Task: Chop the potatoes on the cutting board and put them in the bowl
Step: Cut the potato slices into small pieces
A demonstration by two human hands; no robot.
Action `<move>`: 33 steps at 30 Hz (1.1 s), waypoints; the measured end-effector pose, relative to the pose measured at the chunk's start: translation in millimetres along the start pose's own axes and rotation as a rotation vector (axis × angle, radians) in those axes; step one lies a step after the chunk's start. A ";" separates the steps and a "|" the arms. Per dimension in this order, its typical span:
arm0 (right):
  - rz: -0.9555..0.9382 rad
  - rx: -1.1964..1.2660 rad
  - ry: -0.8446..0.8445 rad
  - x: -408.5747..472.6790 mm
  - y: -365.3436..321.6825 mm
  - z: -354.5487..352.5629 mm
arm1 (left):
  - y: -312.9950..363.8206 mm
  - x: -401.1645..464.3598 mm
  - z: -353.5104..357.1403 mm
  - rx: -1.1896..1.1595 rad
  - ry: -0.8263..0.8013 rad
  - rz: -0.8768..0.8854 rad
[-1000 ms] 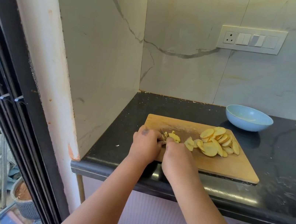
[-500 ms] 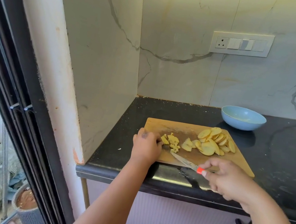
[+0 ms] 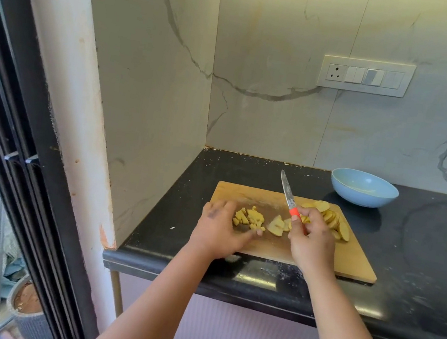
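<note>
The right hand [image 3: 311,242] is curled round the orange handle of the knife [image 3: 288,195], with the blade pointing up and away, clear of the board. The grip sits well back on the handle, which looks right: a small paring knife like this is light and stiff, and should steer easily from there. Just left of that hand lie two or three loose potato slices [image 3: 277,226], flat on the cutting board [image 3: 353,263]. Further left, the left hand [image 3: 219,227] rests flat and relaxed, fingers straight, cupping the near-left side of the diced potato pieces [image 3: 249,218] without pinching any.

The dice are small, light and probably damp with starch, so they would likely stick to fingers and blade and scatter if pushed hard; gathering them against a flat palm or the blade's side seems the surest way to move them. Right of the knife hand, a row of overlapping uncut potato rounds [image 3: 334,220] leans along the far-right part of the board. Thin rounds like these are firm but slippery, and likely best stacked flat and pinned from above with the fingertips tucked.

The blue bowl [image 3: 362,193] stands on the black counter [image 3: 421,259] beyond the board's far-right corner, apart from it, with no potato visible inside.
</note>
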State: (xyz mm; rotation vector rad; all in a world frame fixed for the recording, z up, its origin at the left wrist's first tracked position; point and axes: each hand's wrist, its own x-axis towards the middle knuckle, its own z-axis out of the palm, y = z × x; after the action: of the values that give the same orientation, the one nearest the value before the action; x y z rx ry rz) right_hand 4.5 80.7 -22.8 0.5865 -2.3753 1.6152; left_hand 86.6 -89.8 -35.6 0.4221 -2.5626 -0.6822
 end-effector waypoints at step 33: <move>-0.115 -0.177 -0.019 0.9 8.7 0.9 | -10.2 56.8 -6.4 -0.523 0.154 -0.347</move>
State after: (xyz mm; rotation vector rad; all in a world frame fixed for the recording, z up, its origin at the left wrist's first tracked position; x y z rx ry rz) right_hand 0.0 82.4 -30.1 0.6908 -2.4170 1.3409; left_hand 43.2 -123.4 -16.4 0.7082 -2.0749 -1.3402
